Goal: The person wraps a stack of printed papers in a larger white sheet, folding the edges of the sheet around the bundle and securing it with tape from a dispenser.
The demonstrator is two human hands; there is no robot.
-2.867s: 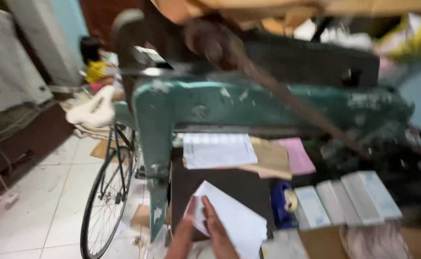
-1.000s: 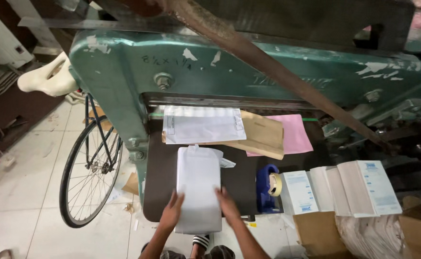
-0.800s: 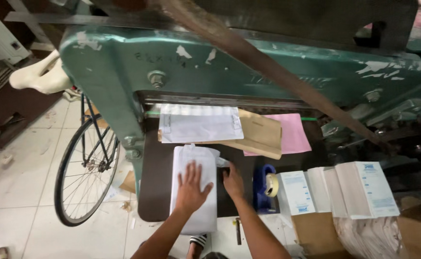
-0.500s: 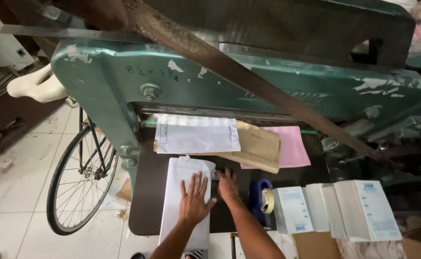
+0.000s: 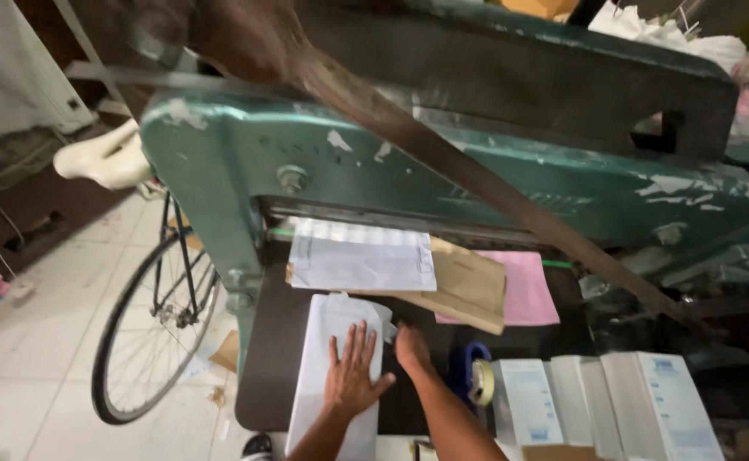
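— Paper first: where is the white stack (image 5: 327,376)?

— Lying flat on the dark table (image 5: 268,358) of the green cutting machine (image 5: 221,171), long side running away from the person, its far end just short of the sheets under the blade.

— And the hands?

— Left hand (image 5: 353,376) lies open on top of the stack, palm down, fingers spread, near its right half. Right hand (image 5: 411,348) is at the stack's right edge, touching it near the far corner; whether its fingers are curled or straight I cannot tell.

— What is beyond the stack?

— A white printed sheet (image 5: 361,260) on top of a brown envelope (image 5: 468,286), with pink paper (image 5: 528,290) to the right, all at the machine's mouth. A long rusty lever (image 5: 477,183) slants across above them.

— To the sides?

— Right of the arms, a tape roll (image 5: 479,382) in a blue holder, then white bundles (image 5: 613,410) standing in a row. Left of the machine, a bicycle wheel (image 5: 148,341) on the tiled floor (image 5: 41,376).
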